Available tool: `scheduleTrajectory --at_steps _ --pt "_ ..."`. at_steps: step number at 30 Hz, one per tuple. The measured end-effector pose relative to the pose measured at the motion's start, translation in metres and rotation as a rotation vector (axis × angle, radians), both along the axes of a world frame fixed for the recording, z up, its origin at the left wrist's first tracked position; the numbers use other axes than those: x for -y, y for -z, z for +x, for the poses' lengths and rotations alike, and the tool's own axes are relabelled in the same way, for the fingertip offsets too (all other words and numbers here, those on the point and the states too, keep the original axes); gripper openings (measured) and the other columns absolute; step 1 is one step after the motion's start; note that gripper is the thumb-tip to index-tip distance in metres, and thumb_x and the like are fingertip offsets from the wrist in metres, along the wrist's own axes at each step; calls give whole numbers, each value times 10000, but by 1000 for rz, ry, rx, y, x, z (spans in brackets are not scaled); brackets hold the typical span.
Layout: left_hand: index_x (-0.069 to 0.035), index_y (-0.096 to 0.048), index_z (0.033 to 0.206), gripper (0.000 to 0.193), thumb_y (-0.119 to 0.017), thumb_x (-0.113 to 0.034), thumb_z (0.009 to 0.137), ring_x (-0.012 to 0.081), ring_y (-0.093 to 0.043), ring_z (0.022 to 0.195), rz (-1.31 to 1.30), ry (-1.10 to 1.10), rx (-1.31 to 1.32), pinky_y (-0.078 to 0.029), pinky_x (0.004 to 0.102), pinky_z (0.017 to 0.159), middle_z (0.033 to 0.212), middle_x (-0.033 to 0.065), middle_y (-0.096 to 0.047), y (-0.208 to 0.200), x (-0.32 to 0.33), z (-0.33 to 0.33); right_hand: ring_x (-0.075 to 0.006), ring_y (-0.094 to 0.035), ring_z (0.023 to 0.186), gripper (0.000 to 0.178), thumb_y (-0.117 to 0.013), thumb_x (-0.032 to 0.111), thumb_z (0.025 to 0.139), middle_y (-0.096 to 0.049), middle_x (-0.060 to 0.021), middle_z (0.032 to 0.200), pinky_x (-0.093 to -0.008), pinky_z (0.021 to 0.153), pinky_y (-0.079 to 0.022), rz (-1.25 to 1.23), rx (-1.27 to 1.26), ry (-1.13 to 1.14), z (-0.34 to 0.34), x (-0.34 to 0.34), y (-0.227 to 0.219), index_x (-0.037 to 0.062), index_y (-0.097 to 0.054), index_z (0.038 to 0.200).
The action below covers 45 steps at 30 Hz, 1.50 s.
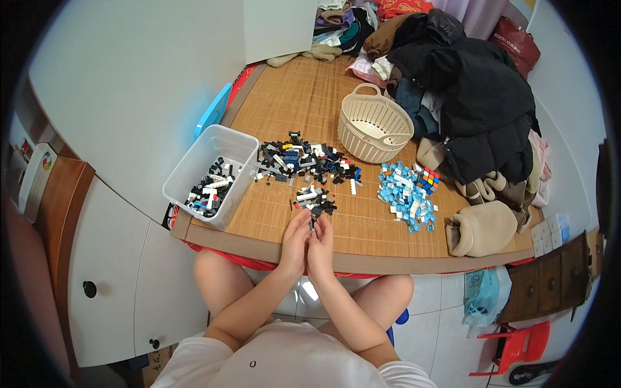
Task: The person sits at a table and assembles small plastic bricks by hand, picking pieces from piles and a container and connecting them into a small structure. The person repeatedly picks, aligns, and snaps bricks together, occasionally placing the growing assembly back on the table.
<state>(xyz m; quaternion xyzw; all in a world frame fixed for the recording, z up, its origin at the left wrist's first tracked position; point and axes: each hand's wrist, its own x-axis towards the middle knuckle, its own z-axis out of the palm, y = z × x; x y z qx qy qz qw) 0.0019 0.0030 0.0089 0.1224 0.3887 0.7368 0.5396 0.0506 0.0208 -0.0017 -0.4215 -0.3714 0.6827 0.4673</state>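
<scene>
My left hand (295, 239) and my right hand (321, 244) are pressed together over the front edge of the bamboo mat (362, 233). Between the fingertips sits a small dark brick piece (313, 222), held by both hands. Just beyond the fingers lies a small heap of black and white bricks (315, 199). Farther back spreads a larger pile of black, blue and white bricks (304, 160). A pile of light blue and white bricks (406, 196) lies to the right.
A clear plastic bin (194, 167) with dark and white bricks stands at the left. A cream basket (375, 126) sits behind. A colourful puzzle cube (427, 180), a beige slipper (482, 227), piled dark clothes (479, 97) and a red plastic stool (517, 346) are at the right.
</scene>
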Motion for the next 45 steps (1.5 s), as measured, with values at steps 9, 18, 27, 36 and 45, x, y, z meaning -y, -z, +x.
scheduleTrajectory --at_steps 9,18,27,36,45 --pt "55 -305 1316 460 -410 -79 889 225 -280 1302 41 -1 -3 -233 319 1069 1368 170 -327 15 -2 -1 -246 -253 1308 589 -323 -113 784 -255 -188 1391 -321 1065 -241 -12 -30 -24 3 4 -3 -8 -228 1356" --pt "71 -324 1294 433 -381 -67 888 233 -305 1288 72 -53 41 -237 317 1069 1355 192 -334 14 0 1 -216 -345 1234 529 -356 -113 789 -360 -157 1311 -304 1038 -285 4 -162 44 4 5 2 -26 -313 1309" --pt "65 -352 1278 421 -380 -39 871 228 -331 1270 99 -111 111 -276 315 1056 1324 191 -369 6 6 2 -188 -416 1151 531 -356 -126 776 -420 -138 1248 -283 1004 -328 47 -258 78 5 7 2 -19 -335 1296" --pt "50 -351 1282 433 -376 -28 857 222 -369 1231 124 -144 116 -298 317 1046 1266 180 -400 2 8 3 -186 -401 1149 636 -351 -124 766 -376 -156 1295 -293 1012 -315 58 -288 98 2 11 -6 15 -203 1368" --pt "58 -322 1288 456 -382 -55 850 248 -339 1257 223 -178 101 -277 345 1061 1293 195 -379 -21 18 -12 -204 -369 1205 591 -359 -108 779 -378 -153 1302 -306 1036 -278 100 -357 -2 -7 18 -33 7 -263 1351"
